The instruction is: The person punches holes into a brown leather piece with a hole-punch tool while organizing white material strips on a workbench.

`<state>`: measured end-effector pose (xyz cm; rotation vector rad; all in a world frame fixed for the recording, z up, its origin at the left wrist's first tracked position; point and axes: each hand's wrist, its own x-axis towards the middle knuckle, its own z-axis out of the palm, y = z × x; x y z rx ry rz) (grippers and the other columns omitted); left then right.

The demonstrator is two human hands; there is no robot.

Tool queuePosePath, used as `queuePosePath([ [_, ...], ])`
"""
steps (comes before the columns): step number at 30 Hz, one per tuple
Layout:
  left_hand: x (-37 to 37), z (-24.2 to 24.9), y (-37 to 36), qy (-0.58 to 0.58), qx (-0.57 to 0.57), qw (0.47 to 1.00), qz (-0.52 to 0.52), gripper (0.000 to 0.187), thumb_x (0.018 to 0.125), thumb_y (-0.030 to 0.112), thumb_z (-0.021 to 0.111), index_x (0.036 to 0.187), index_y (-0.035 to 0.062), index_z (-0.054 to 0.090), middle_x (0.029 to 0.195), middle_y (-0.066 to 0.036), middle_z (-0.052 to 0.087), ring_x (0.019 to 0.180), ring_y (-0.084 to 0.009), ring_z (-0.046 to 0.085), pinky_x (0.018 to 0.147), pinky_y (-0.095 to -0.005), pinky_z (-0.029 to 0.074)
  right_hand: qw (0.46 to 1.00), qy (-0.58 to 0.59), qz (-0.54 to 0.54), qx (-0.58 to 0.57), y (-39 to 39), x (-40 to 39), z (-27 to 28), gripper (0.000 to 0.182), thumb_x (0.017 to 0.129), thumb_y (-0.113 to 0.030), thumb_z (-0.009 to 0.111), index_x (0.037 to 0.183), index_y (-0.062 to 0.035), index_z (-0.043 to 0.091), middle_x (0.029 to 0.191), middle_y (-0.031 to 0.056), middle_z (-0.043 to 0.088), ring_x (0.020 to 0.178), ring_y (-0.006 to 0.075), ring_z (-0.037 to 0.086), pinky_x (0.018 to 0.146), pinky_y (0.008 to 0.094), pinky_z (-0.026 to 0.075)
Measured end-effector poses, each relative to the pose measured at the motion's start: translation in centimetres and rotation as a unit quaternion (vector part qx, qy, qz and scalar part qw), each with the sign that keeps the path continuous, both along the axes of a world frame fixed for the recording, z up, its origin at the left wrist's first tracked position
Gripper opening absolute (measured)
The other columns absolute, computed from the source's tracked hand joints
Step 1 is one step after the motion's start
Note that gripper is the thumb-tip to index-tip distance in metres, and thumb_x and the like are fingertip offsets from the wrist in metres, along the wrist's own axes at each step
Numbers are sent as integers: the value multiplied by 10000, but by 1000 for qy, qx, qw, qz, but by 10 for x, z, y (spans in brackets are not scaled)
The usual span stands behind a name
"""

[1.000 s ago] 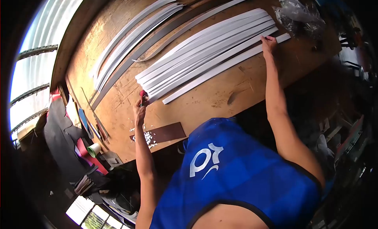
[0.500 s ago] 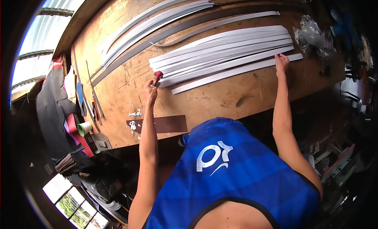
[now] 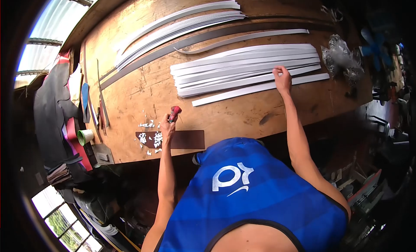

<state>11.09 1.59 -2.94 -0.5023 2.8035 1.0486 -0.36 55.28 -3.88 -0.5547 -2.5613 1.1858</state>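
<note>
My left hand is closed around a small red-and-dark hand tool whose kind I cannot make out. It is above a dark brown board with small white scraps on it. My right hand is over the front edge of a stack of white strips, fingers curled together. Whether a strip is between those fingertips is hidden. One separate white strip lies in front of the stack and passes under my right hand.
Farther back on the wooden table lie another bundle of strips, a dark band and a loose curved strip. Crumpled clear plastic is at the right. A white-green cup and dark material are at the left.
My left hand has moved down, away from the strip ends toward the brown board, still holding the red tool. My right hand has shifted left along the strips.
</note>
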Motion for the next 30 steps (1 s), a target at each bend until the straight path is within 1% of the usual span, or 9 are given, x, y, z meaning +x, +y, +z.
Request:
queuePosePath([
  [5, 24, -11, -2, -32, 2, 999, -32, 361, 789, 298, 829, 998, 53, 667, 878, -180, 701, 806, -326, 687, 713, -391, 513, 986, -40, 154, -46, -95, -60, 37, 231, 907, -242, 667, 1063, -73, 694, 942, 120, 727, 923, 311, 693, 818, 379, 526],
  [11, 26, -8, -5, -62, -26, 993, -97, 430, 715, 236, 863, 1046, 69, 644, 963, -173, 700, 928, -362, 678, 782, -434, 524, 949, -67, 305, -49, -191, -85, 44, 256, 901, -271, 650, 1045, -67, 707, 1012, 124, 743, 924, 300, 693, 838, 385, 531],
  [13, 16, -3, -4, -17, -43, 976, -212, 436, 685, 163, 856, 1046, 78, 628, 966, -152, 671, 946, -367, 653, 798, -455, 515, 937, -70, 336, -63, -207, -74, 49, 245, 898, -258, 653, 1025, -58, 714, 980, 125, 745, 894, 288, 704, 810, 376, 540],
  [14, 10, -2, -4, -17, -44, 978, -202, 436, 685, 163, 856, 1046, 78, 628, 966, -152, 671, 946, -367, 653, 798, -455, 515, 932, -77, 345, -80, -213, -66, 51, 231, 891, -245, 656, 1006, -53, 715, 954, 130, 744, 907, 294, 713, 810, 382, 546],
  [16, 2, -10, -9, 0, -45, 955, -292, 444, 663, 117, 843, 1044, 88, 618, 941, -132, 643, 933, -372, 637, 788, -464, 514, 926, -117, 348, -86, -217, -47, 58, 239, 895, -244, 650, 1011, -45, 713, 961, 138, 742, 917, 304, 709, 818, 381, 544],
  [21, -11, -20, -17, -32, -133, 925, -356, 513, 637, 138, 841, 1104, 146, 627, 1093, -79, 613, 1111, -312, 585, 902, -450, 463, 924, -146, 351, -50, -202, 32, 43, 212, 894, -213, 646, 1005, -43, 704, 936, 137, 723, 886, 316, 695, 778, 402, 539],
  [24, -17, -8, -17, 20, -130, 913, -386, 512, 646, 121, 820, 1116, 164, 621, 1047, -63, 589, 1089, -288, 576, 909, -447, 459, 924, -150, 350, -47, -181, 90, 22, 188, 887, -177, 653, 990, -29, 704, 925, 152, 715, 871, 315, 693, 774, 389, 538],
  [26, -28, 6, -21, 4, -133, 903, -409, 521, 678, 152, 818, 1161, 173, 623, 1118, -65, 594, 1145, -282, 559, 933, -432, 456, 925, -180, 331, -43, -169, 121, 23, 182, 879, -161, 665, 985, -19, 708, 910, 156, 715, 848, 301, 695, 765, 372, 539],
  [30, -72, 21, -33, 14, -19, 921, -388, 460, 785, 206, 790, 1216, 153, 634, 1209, -93, 632, 1164, -309, 583, 949, -442, 479, 940, -219, 259, -43, -147, 137, 30, 185, 884, -163, 671, 983, -12, 711, 870, 145, 718, 809, 256, 698, 754, 350, 538],
])
